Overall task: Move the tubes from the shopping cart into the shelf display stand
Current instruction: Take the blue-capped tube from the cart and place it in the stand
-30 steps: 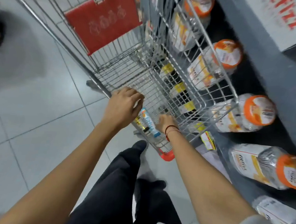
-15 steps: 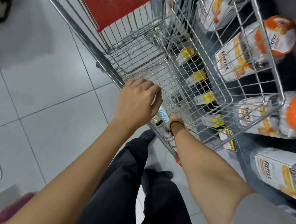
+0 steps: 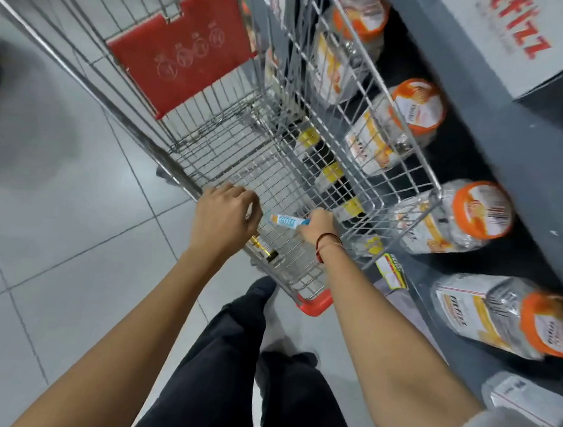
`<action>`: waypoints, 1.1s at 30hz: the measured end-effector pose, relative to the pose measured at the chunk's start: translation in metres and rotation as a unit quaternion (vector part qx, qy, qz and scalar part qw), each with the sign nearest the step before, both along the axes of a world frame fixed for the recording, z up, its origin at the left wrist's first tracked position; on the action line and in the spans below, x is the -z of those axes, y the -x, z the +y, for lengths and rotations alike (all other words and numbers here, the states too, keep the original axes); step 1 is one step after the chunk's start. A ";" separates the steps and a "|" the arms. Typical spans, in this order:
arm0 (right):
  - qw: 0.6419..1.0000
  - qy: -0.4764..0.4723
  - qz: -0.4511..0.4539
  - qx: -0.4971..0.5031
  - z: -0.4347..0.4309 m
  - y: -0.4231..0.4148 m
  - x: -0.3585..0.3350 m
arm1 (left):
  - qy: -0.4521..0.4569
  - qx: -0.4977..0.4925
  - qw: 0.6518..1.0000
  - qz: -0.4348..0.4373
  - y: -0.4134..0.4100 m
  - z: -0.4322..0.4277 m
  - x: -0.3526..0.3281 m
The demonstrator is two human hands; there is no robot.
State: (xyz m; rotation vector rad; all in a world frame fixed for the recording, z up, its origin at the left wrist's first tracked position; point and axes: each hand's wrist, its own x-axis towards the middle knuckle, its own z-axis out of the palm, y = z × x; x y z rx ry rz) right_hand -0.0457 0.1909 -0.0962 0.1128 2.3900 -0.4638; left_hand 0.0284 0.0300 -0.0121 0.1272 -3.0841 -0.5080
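The tube (image 3: 284, 221), white and blue with an orange tip, is in my right hand (image 3: 316, 228) now, my fingers closed around its blue end so that the rest of it sticks out leftward toward my other hand, clear above the wire floor of the shopping cart (image 3: 312, 168). Half a second ago only a sliver of it showed, low in the near corner of the basket and mostly hidden behind my left knuckles; now nearly its whole length is in plain sight and it lies almost level. A second gold-and-black tube (image 3: 264, 249) still lies on the basket floor just under my left hand (image 3: 227, 213).

My left hand stays curled over the cart's near rim, fingers wrapped down around the top wire, just beside the tip of the tube I hold but not touching it as far as I can tell. My right hand has come up from deep in the corner, and the red cord (image 3: 327, 243) on my wrist now shows fully.

The view has swung back too: the red flap (image 3: 181, 55) of the child seat is fully in frame again, and the shelf display stand (image 3: 507, 138) on my right shows more jars with orange lids (image 3: 479, 213) lying on their sides behind the cart's mesh. Below me are my dark trousers (image 3: 224, 362) and the grey tiled floor (image 3: 48, 225).
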 end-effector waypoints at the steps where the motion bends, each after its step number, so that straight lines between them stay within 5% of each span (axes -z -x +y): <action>1: 1.000 0.007 0.020 -0.004 0.003 0.003 -0.011 | -0.001 0.002 1.000 -0.006 0.000 0.000 -0.001; 10: 0.989 0.062 0.123 -0.045 0.062 0.001 -0.116 | -0.066 0.017 0.997 -0.022 0.009 0.017 -0.023; 17: 0.966 0.071 0.247 0.017 0.141 -0.024 -0.223 | -0.113 0.134 0.984 0.040 0.046 0.097 -0.073; 24: 0.937 0.023 0.339 0.079 0.229 -0.071 -0.323 | -0.164 0.297 0.935 0.109 0.069 0.207 -0.121; 33: 0.926 -0.045 0.367 0.072 0.305 -0.085 -0.411 | -0.095 0.463 0.872 0.124 0.078 0.307 -0.122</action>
